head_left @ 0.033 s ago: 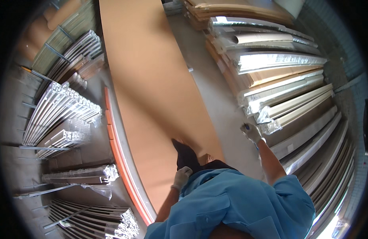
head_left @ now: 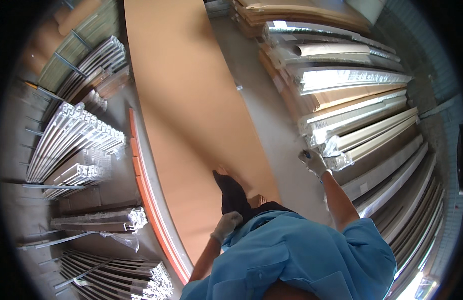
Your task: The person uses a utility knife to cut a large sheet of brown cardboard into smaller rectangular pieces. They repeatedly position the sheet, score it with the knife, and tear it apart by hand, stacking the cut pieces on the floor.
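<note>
My left hand [head_left: 226, 226], in a pale glove, is closed beside my dark trousers [head_left: 234, 196] at hip height. The inside of its fist is hidden. Out to the right, my right hand [head_left: 314, 163] wears a similar glove and is curled around a small dark-blue thing [head_left: 307, 155] too small to name. Under me lies a long flat brown sheet that looks like cardboard [head_left: 191, 100], stretching far ahead. My feet are over its near part. In the picture, the right hand appears just beside the plastic-wrapped ends of cream-coloured lengths [head_left: 376, 135].
On the left, racks hold bundles of silvery profiles [head_left: 74, 137]. An orange-red strip [head_left: 144, 187] runs along the sheet's left side. At right are stacked wrapped lengths [head_left: 351, 80], grey beams [head_left: 381, 175] and, farther off, flat cardboard [head_left: 291, 15]. Grey floor [head_left: 276, 135] shows between.
My right hand has shifted slightly left and up in the picture. My left hand has moved a little left, and one leg reaches slightly farther forward over the sheet.
</note>
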`<state>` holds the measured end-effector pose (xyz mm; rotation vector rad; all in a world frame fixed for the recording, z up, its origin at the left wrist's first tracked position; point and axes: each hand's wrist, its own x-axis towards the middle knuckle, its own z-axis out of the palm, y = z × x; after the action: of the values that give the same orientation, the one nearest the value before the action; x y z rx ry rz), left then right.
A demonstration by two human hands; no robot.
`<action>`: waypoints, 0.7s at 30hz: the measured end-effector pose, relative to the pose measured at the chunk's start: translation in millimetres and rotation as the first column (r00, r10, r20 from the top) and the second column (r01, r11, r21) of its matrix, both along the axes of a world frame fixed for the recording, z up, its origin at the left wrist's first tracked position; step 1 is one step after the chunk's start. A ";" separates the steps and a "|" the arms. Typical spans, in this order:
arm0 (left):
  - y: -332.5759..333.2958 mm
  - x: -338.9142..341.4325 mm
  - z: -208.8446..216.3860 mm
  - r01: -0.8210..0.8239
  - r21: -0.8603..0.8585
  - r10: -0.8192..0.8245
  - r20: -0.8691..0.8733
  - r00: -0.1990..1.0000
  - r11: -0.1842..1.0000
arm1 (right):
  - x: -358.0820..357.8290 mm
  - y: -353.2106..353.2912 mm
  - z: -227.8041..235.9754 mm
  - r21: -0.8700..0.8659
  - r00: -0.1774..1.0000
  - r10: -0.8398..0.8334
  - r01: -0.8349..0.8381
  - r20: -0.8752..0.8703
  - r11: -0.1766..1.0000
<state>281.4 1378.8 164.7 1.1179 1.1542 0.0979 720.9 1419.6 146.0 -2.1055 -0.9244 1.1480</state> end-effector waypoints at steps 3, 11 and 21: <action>65.0 -8.1 6.7 -0.028 -0.321 0.078 0.142 0.987 0.947 | -6.8 96.8 1.1 0.066 0.970 0.221 -0.229 0.101 0.971; 243.1 -26.2 -68.6 0.148 -0.406 -0.115 0.104 0.988 0.902 | -57.8 145.2 -44.4 -0.566 0.550 0.827 -0.721 -0.117 0.400; 456.3 65.7 -323.4 0.043 0.178 0.023 -0.352 0.936 0.983 | 83.1 284.6 -146.2 -0.499 0.602 0.709 -0.771 -0.368 0.396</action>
<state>347.1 1835.1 -158.8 1.3418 1.4823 -0.0068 804.0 1704.3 -0.1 -2.0635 -1.7409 2.2758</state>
